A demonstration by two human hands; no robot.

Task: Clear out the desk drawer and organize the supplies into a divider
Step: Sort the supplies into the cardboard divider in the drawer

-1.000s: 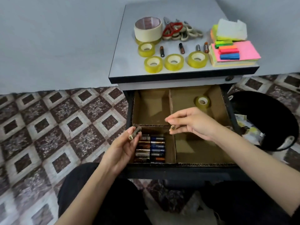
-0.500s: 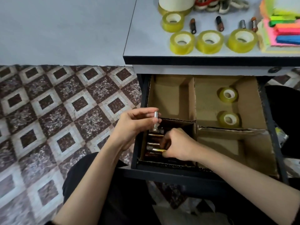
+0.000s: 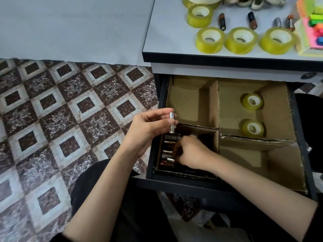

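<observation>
While the left hand (image 3: 148,126) pinches a silver battery (image 3: 171,122) upright between thumb and fingertips, just above the left rim of the open drawer (image 3: 151,154), the right hand (image 3: 190,152) reaches down into the near-left compartment of a cardboard divider (image 3: 214,105) that fills the drawer. The right hand's fingers are curled downward among the batteries there; whether they grip one cannot be told.

The divider is plain brown corrugated card, cut into four compartments by a cross of thin walls with rough, slightly torn top edges. The near-left compartment holds a row of batteries (image 3: 168,151) lying side by side, their metal ends pointing left, with dark, copper and silver casings. The far-right compartment holds two small rolls of yellowish clear tape (image 3: 252,101), one behind the other. The far-left and near-right compartments show only bare cardboard.

Above the drawer, the pale grey desktop (image 3: 167,32) with a black edge carries four more yellow tape rolls (image 3: 210,37), four loose batteries (image 3: 222,21) lying between them, and a stack of bright sticky notes (image 3: 312,32) at the far right edge. The floor to the left is patterned in brown and cream diamond tiles (image 3: 70,119).
</observation>
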